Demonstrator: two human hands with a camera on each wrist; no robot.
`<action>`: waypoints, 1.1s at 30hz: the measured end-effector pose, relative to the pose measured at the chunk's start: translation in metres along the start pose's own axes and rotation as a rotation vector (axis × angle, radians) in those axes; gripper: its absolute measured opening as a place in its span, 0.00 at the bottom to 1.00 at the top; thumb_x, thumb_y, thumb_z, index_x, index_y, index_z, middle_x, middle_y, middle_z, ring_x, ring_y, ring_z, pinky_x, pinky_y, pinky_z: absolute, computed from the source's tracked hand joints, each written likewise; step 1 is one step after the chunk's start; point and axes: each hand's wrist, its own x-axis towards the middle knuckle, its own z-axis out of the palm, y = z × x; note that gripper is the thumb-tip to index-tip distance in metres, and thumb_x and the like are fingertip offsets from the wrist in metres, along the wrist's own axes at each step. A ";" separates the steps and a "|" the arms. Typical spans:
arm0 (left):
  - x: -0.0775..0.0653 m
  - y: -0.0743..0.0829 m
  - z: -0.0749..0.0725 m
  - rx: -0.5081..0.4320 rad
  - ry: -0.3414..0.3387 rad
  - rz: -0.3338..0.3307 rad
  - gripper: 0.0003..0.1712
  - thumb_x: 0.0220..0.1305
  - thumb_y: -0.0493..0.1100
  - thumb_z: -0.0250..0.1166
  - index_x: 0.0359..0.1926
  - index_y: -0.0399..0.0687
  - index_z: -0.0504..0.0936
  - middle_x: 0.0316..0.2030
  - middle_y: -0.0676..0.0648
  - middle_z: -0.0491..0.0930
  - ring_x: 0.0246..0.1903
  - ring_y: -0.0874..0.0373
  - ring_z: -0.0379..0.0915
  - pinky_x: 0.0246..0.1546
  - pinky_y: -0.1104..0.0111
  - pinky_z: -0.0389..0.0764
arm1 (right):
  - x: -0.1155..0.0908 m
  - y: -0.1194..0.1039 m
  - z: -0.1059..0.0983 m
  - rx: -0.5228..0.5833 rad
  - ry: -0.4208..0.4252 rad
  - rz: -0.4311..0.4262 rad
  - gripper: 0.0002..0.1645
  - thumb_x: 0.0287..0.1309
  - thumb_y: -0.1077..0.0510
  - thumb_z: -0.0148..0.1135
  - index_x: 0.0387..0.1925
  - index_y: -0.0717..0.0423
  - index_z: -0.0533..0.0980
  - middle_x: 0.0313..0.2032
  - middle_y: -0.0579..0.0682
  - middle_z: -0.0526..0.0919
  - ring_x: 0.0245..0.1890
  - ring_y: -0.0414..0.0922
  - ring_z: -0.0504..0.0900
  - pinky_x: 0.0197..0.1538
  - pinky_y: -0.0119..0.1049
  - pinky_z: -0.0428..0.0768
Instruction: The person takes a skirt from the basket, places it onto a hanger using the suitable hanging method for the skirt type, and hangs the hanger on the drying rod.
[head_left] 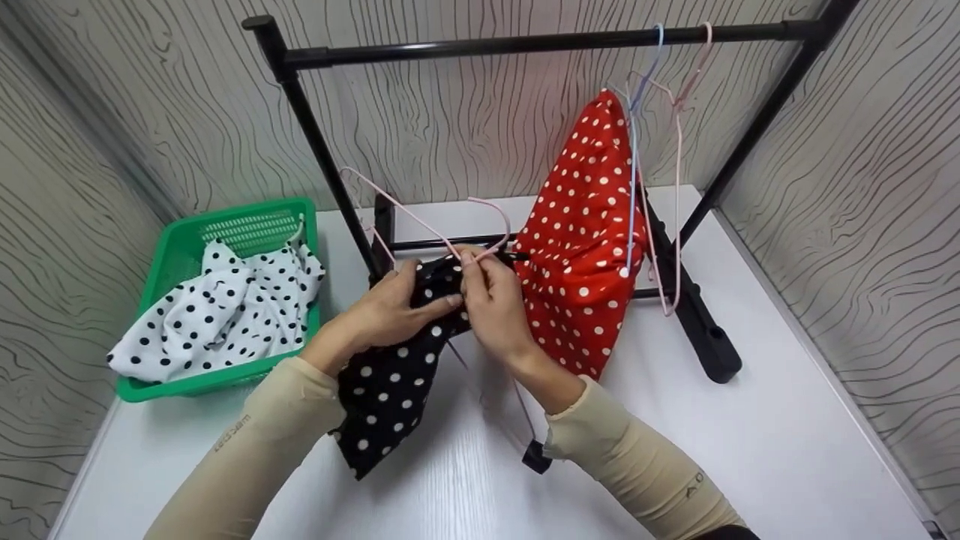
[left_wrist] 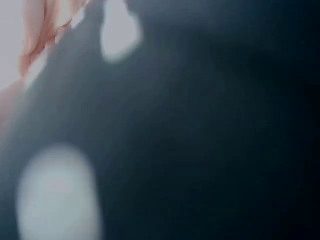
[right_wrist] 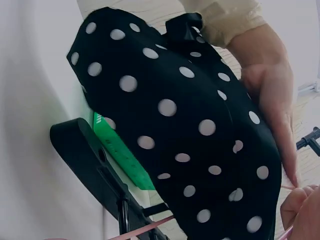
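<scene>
A black cloth with white dots [head_left: 386, 390] hangs from my left hand [head_left: 382, 307], which grips its upper part with the thumb on top; the fingers are hidden behind the fabric. My right hand [head_left: 491, 300] pinches a pink clothes hanger [head_left: 495, 201] near the base of its hook, right at the cloth's top edge. The hanger's wire slopes away to the left past the left hand. In the right wrist view the dotted cloth [right_wrist: 167, 107] fills the middle, with the left hand [right_wrist: 270, 95] behind it. Dark blurred fabric [left_wrist: 175, 125] covers most of the left wrist view.
A black garment rack [head_left: 525, 46] stands behind the hands. From its right part hang a red dotted cloth [head_left: 581, 247], a blue hanger [head_left: 634, 172] and a pink hanger [head_left: 679, 187]. On the left, a green basket [head_left: 217, 384] holds a white cloth with black dots [head_left: 225, 311].
</scene>
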 end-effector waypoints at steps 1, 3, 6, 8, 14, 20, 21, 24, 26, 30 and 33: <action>0.001 -0.001 0.000 -0.021 0.002 0.011 0.35 0.73 0.56 0.61 0.67 0.37 0.64 0.60 0.31 0.74 0.59 0.41 0.72 0.61 0.49 0.72 | 0.001 0.000 -0.002 -0.008 -0.006 -0.003 0.16 0.78 0.58 0.50 0.52 0.57 0.83 0.22 0.49 0.72 0.22 0.42 0.69 0.27 0.32 0.70; 0.002 -0.004 0.000 -0.042 0.022 0.042 0.26 0.77 0.48 0.56 0.65 0.36 0.66 0.57 0.31 0.77 0.55 0.41 0.75 0.57 0.49 0.74 | 0.003 0.000 -0.005 -0.025 -0.029 -0.008 0.16 0.78 0.58 0.50 0.53 0.56 0.83 0.22 0.49 0.72 0.22 0.43 0.70 0.27 0.33 0.70; 0.007 -0.011 0.001 -0.015 0.106 0.112 0.16 0.76 0.38 0.51 0.59 0.35 0.72 0.49 0.32 0.81 0.48 0.40 0.79 0.51 0.49 0.78 | 0.006 0.000 -0.010 -0.028 -0.077 -0.009 0.17 0.79 0.57 0.50 0.55 0.56 0.82 0.22 0.50 0.72 0.22 0.43 0.69 0.27 0.33 0.70; 0.011 -0.016 0.000 -0.001 0.172 0.133 0.12 0.76 0.36 0.51 0.52 0.35 0.77 0.43 0.34 0.83 0.42 0.41 0.80 0.46 0.50 0.79 | 0.006 -0.001 -0.013 -0.024 -0.099 -0.010 0.18 0.79 0.57 0.49 0.57 0.58 0.82 0.21 0.51 0.71 0.21 0.43 0.67 0.25 0.33 0.67; 0.022 -0.023 -0.008 -0.074 0.271 0.005 0.21 0.77 0.45 0.52 0.23 0.47 0.74 0.20 0.49 0.72 0.23 0.53 0.70 0.29 0.63 0.73 | 0.005 -0.005 -0.020 -0.016 -0.101 -0.012 0.18 0.78 0.58 0.50 0.57 0.62 0.81 0.19 0.46 0.68 0.19 0.41 0.64 0.22 0.31 0.63; 0.034 -0.035 -0.021 0.018 0.422 -0.101 0.23 0.73 0.51 0.59 0.20 0.47 0.75 0.19 0.49 0.75 0.22 0.54 0.70 0.25 0.65 0.70 | 0.000 -0.011 -0.024 0.013 -0.160 0.032 0.19 0.79 0.58 0.49 0.58 0.62 0.80 0.17 0.44 0.66 0.16 0.38 0.62 0.18 0.30 0.60; 0.036 -0.037 -0.023 0.008 0.446 -0.104 0.20 0.72 0.50 0.62 0.23 0.45 0.78 0.21 0.48 0.77 0.24 0.53 0.71 0.27 0.65 0.71 | -0.001 -0.012 -0.026 0.017 -0.165 0.041 0.19 0.79 0.58 0.49 0.58 0.61 0.80 0.17 0.44 0.66 0.15 0.38 0.61 0.18 0.30 0.60; 0.040 -0.043 -0.025 -0.040 0.506 -0.080 0.11 0.68 0.45 0.67 0.37 0.40 0.83 0.26 0.44 0.79 0.27 0.51 0.73 0.32 0.63 0.71 | -0.003 -0.014 -0.030 0.034 -0.158 0.065 0.18 0.79 0.59 0.49 0.58 0.62 0.79 0.16 0.44 0.65 0.14 0.38 0.61 0.16 0.30 0.59; 0.042 -0.045 -0.025 -0.064 0.527 -0.048 0.11 0.66 0.44 0.69 0.42 0.40 0.83 0.29 0.44 0.81 0.29 0.51 0.74 0.34 0.62 0.72 | -0.003 -0.015 -0.033 0.031 -0.152 0.073 0.18 0.78 0.59 0.49 0.57 0.62 0.80 0.16 0.44 0.65 0.14 0.39 0.60 0.16 0.30 0.58; 0.042 -0.038 -0.018 -0.057 0.487 0.069 0.07 0.68 0.41 0.68 0.39 0.40 0.85 0.28 0.44 0.84 0.29 0.52 0.75 0.35 0.63 0.73 | -0.002 -0.012 -0.036 0.000 -0.142 0.062 0.17 0.78 0.59 0.50 0.56 0.61 0.81 0.17 0.44 0.67 0.16 0.39 0.62 0.18 0.30 0.61; 0.039 -0.026 -0.014 -0.038 0.381 0.138 0.11 0.72 0.41 0.64 0.33 0.43 0.87 0.25 0.47 0.83 0.27 0.53 0.75 0.33 0.63 0.74 | -0.001 -0.010 -0.037 -0.013 -0.139 0.046 0.17 0.79 0.58 0.50 0.55 0.61 0.81 0.17 0.45 0.68 0.17 0.40 0.63 0.21 0.31 0.62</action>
